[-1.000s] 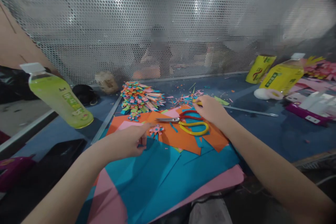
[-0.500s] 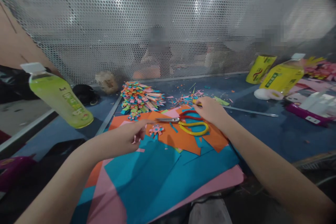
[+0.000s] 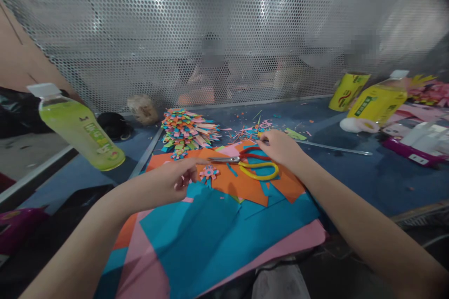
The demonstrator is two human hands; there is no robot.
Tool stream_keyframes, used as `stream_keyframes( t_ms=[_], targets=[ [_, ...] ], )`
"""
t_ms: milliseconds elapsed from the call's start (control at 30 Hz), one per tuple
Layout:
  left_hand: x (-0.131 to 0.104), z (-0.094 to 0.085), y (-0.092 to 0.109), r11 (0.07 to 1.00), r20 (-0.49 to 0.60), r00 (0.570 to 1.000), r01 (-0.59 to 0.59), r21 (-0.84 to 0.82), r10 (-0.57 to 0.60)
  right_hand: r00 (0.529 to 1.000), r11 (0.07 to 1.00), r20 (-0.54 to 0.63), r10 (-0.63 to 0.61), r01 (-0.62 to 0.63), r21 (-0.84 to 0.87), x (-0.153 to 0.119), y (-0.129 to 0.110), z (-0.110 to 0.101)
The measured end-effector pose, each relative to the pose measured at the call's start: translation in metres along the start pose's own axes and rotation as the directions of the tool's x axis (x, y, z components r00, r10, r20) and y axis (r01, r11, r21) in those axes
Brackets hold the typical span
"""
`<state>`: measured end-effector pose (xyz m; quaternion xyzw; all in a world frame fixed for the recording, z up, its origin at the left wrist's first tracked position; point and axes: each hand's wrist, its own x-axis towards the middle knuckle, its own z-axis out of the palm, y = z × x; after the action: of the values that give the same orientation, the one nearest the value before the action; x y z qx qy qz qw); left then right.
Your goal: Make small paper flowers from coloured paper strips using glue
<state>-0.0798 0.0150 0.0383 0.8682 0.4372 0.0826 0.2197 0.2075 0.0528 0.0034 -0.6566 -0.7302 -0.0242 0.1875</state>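
My left hand (image 3: pixel 178 176) hovers over the stacked paper, index finger stretched out to the tips of the scissors (image 3: pixel 242 162), its other fingers loosely curled. Just right of it lies a small pink-and-blue paper flower (image 3: pixel 209 173). The scissors, with one red and one yellow handle loop, rest slightly open on orange paper (image 3: pixel 242 187). Beyond the handles, my right hand (image 3: pixel 278 147) has its fingers closed at the pile of paper scraps (image 3: pixel 245 134). A bit of yellow shows at its fingertips; what it is I cannot make out. Blue paper (image 3: pixel 203 233) lies in front.
A bundle of multicoloured paper strips (image 3: pixel 189 131) stands behind the sheets. A green drink bottle (image 3: pixel 80 128) is at left, a yellow bottle (image 3: pixel 377 103) and a yellow can (image 3: pixel 349 92) at right. A clear strip (image 3: pixel 336 148) lies on the table. Perforated metal (image 3: pixel 224 18) forms the back.
My left hand has shifted very slightly right, its fingertip nearer the scissor blades. The right hand's fingers have moved a little at the scraps. The scissors stay in place.
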Motion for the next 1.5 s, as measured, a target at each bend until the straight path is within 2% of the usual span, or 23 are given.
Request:
stream_keyframes(
  t_ms=[100, 367, 500, 667, 867, 933, 1200, 1367, 1500],
  targets=[
    [0.0, -0.002, 0.002, 1.0, 0.123, 0.992, 0.013, -0.008, -0.011, 1.0, 1.0, 0.001, -0.004, 0.004, -0.004, 0.0, 0.001, 0.0],
    [0.0, -0.004, 0.002, 0.999, 0.142, 0.99, -0.017, -0.043, 0.023, 1.0, 1.0, 0.007, 0.008, -0.008, -0.007, 0.0, 0.0, 0.0],
    [-0.001, -0.005, 0.007, 1.0, 0.199, 0.98, 0.028, -0.01, -0.025, 1.0, 1.0, 0.014, 0.022, -0.022, -0.004, 0.0, 0.0, 0.001],
    [-0.001, -0.007, 0.016, 0.999, 0.184, 0.982, 0.042, 0.026, -0.046, 0.999, 1.0, 0.024, 0.026, -0.026, -0.003, -0.001, -0.001, 0.0],
    [0.002, -0.004, 0.008, 0.99, 0.243, 0.96, 0.13, 0.054, -0.139, 0.999, 1.0, 0.035, 0.028, -0.028, -0.008, -0.002, -0.003, -0.002],
    [0.003, -0.002, 0.005, 0.99, 0.254, 0.958, 0.118, 0.076, -0.134, 0.999, 1.0, 0.039, 0.027, -0.027, -0.011, -0.002, -0.004, -0.004],
    [0.006, 0.001, 0.008, 0.979, 0.25, 0.953, 0.136, 0.151, -0.171, 0.999, 1.0, 0.035, 0.025, -0.025, 0.005, -0.002, -0.001, -0.002],
    [0.005, -0.001, 0.004, 0.976, 0.187, 0.968, 0.14, 0.166, -0.17, 0.999, 0.999, 0.031, 0.028, -0.028, 0.015, -0.002, 0.0, 0.0],
    [0.007, -0.003, -0.007, 0.897, 0.113, 0.931, 0.293, 0.331, -0.346, 0.999, 0.999, 0.041, 0.025, -0.026, 0.02, -0.003, -0.001, -0.002]
  ],
)
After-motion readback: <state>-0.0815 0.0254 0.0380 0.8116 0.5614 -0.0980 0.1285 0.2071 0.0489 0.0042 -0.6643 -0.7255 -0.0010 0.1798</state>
